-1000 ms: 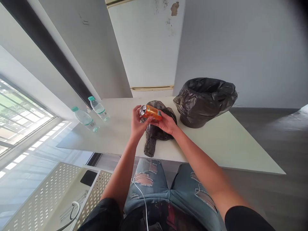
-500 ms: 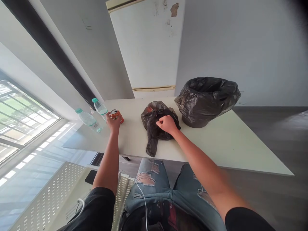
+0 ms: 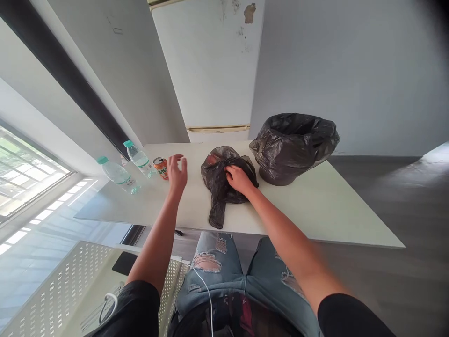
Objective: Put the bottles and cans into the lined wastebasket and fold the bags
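Note:
An orange drink can (image 3: 160, 167) stands upright on the white table (image 3: 322, 201), left of the middle. Just right of it is my left hand (image 3: 177, 174), its fingers apart and holding nothing. A black plastic bag (image 3: 217, 187) lies bunched in the middle of the table, with something reddish showing through its far left side. My right hand (image 3: 240, 178) rests on this bag, fingers curled into the plastic. Left of the can are two clear bottles with teal caps, a nearer bottle (image 3: 119, 175) and a farther bottle (image 3: 137, 157).
Right of the bag stands a bin (image 3: 280, 175) lined with a black bag, its mouth open. Behind the table is a white fridge (image 3: 213, 70). At the lower left, a perforated white surface (image 3: 70, 281) holds a dark phone-like slab (image 3: 125, 263) and a white cable (image 3: 110, 299).
My left hand has let go of the can and moved right, its fingers spreading. My right hand has come down onto the bag. The view has shifted slightly.

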Available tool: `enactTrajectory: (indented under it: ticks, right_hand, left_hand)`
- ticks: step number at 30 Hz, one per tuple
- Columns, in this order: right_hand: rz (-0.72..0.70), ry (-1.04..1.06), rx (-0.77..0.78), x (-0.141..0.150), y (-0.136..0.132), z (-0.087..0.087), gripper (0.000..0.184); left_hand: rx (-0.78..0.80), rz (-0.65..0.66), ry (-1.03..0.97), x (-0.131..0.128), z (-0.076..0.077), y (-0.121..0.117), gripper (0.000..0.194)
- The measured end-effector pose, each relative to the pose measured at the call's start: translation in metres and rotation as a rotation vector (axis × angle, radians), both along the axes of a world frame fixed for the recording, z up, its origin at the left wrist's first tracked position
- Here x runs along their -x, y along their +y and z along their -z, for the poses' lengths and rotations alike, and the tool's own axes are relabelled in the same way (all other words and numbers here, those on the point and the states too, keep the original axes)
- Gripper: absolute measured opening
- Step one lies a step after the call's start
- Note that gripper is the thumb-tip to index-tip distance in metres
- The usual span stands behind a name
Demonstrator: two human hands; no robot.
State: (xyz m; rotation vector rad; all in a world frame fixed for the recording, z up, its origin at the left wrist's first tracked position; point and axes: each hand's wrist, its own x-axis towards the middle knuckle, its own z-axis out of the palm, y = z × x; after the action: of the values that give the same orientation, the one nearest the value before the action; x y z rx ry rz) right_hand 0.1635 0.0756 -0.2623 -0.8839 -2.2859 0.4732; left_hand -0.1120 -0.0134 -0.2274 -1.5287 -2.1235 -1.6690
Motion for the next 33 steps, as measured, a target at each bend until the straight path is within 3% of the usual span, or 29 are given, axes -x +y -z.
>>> enactTrajectory:
  ticks: [2, 6, 9, 13, 18, 25, 28, 33]
  right_hand:
    - [0.010, -0.012, 0.013, 0.000, -0.002, 0.000, 0.035]
    - [0.082, -0.046, 0.043, -0.003, -0.005, -0.001, 0.028]
    - [0.140, -0.066, 0.068, -0.004, -0.005, 0.000, 0.026]
    - [0.145, -0.035, 0.072, -0.002, -0.003, 0.001, 0.037]
    - [0.102, 0.015, 0.053, 0.000, -0.005, 0.000, 0.049]
    - [0.221, -0.099, 0.018, -0.009, 0.000, -0.004, 0.066]
    - [0.279, -0.219, 0.047, -0.012, 0.002, -0.005, 0.070]
    - [0.202, -0.219, 0.052, -0.018, 0.002, -0.005, 0.071]
  left_hand:
    - [0.100, 0.190, -0.104, -0.021, 0.007, 0.024, 0.041]
    - [0.166, 0.307, -0.155, -0.049, 0.027, 0.069, 0.062]
    - [0.162, 0.410, -0.151, -0.056, 0.040, 0.085, 0.062]
    - [0.147, 0.481, -0.187, -0.054, 0.049, 0.090, 0.046]
    - [0.097, 0.477, -0.323, -0.051, 0.054, 0.090, 0.013]
    - [0.087, 0.571, -0.559, -0.057, 0.055, 0.084, 0.018]
    - [0.038, 0.520, -0.602, -0.054, 0.055, 0.085, 0.013]
    - [-0.017, 0.415, -0.610, -0.050, 0.059, 0.090, 0.003]
